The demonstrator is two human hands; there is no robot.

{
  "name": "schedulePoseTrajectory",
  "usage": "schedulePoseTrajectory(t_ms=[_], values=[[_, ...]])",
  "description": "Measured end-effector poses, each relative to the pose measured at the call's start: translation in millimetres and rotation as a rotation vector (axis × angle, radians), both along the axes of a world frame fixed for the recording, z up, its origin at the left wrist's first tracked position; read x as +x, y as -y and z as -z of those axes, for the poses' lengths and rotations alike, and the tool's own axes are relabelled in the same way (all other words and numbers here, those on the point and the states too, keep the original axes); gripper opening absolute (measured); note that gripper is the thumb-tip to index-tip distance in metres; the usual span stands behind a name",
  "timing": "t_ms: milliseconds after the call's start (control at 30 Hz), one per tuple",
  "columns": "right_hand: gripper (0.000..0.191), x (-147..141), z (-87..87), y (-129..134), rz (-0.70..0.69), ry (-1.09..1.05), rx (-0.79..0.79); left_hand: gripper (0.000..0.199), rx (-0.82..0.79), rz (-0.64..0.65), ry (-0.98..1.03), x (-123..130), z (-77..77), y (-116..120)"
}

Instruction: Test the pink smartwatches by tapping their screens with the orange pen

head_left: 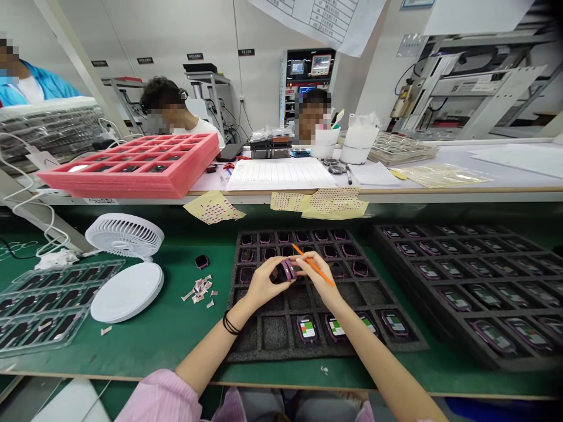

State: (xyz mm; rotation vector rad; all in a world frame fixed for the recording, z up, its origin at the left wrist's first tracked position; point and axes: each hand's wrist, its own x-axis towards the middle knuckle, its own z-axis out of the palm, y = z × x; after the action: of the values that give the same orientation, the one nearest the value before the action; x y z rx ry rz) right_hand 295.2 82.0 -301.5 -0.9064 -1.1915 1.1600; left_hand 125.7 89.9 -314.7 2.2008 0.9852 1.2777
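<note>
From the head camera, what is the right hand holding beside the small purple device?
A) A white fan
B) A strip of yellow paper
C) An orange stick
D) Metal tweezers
C: the orange stick runs through the fingers of the right hand, just beside the small purple device.

No words can be read here — all of it is too small or too blurred. Small black signs are stuck on the back wall, and white marks are seen on them. A big chart is hung up high. A lined paper form is laid on the table. Green and white stickers are seen on small devices — nothing on them can be made out.
</note>
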Motion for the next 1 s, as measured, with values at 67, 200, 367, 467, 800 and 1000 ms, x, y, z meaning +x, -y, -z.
schedulePoseTrajectory(t_ms=[67,200,367,467,800,1000], values=[[0.034,-0.2,0.2,0.1,-0.021,0.003,-0.001,0.044,0.012,-0.001,0.001,0.3,-1.1,0.5],[0.034,0.4,3.3,-0.7,-0.008,0.019,0.029,0.044,0.017,-0.005,0.0,0.8,-2.2,1.2],[0.035,1.4,7.7,-2.6,-0.005,0.044,0.029,0.044,0.012,-0.003,0.006,0.7,-2.5,1.5],[0.034,1.7,8.4,-2.7,-0.006,0.046,0.025,0.044,0.007,-0.003,0.009,0.6,-3.4,2.0],[0.032,1.6,8.0,-0.8,-0.032,0.095,0.029,0.044,-0.011,-0.002,0.005,0.8,-2.4,2.1],[0.033,0.9,11.5,-0.9,-0.023,0.135,0.039,0.044,-0.009,0.008,-0.006,0.8,-0.9,1.7]])
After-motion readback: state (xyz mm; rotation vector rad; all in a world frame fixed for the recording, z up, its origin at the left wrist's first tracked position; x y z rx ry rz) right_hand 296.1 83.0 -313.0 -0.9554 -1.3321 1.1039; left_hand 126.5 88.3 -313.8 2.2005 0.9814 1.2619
